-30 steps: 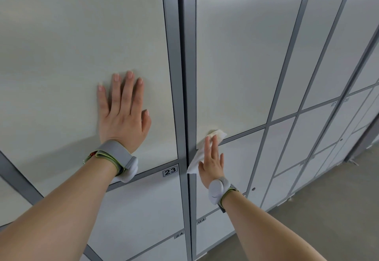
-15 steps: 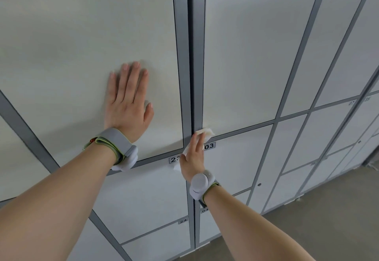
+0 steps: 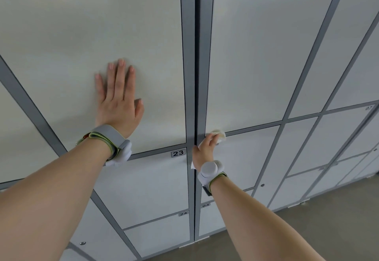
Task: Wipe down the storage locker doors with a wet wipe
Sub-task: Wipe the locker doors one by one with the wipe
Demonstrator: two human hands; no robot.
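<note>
A wall of pale grey locker doors with darker grey frames fills the view. My left hand (image 3: 118, 100) lies flat, fingers straight, on the large upper-left door (image 3: 82, 35). My right hand (image 3: 205, 152) presses a white wet wipe (image 3: 219, 134) against the bottom-left corner of the large upper-right door (image 3: 256, 55), beside the central frame post (image 3: 196, 76). A corner of the wipe also hangs below the palm. The fingers lie over the wipe; their grip is partly hidden.
Smaller doors sit below, one labelled 23 (image 3: 178, 153), with others labelled 24 (image 3: 183, 213) and 04 (image 3: 205, 205). More lockers run off to the right. A grey-brown floor (image 3: 307, 230) lies at the lower right.
My right hand slid the wipe leftward along the bottom edge of the upper-right door toward the central post. The view tilted down slightly. My left hand stayed flat on its door.
</note>
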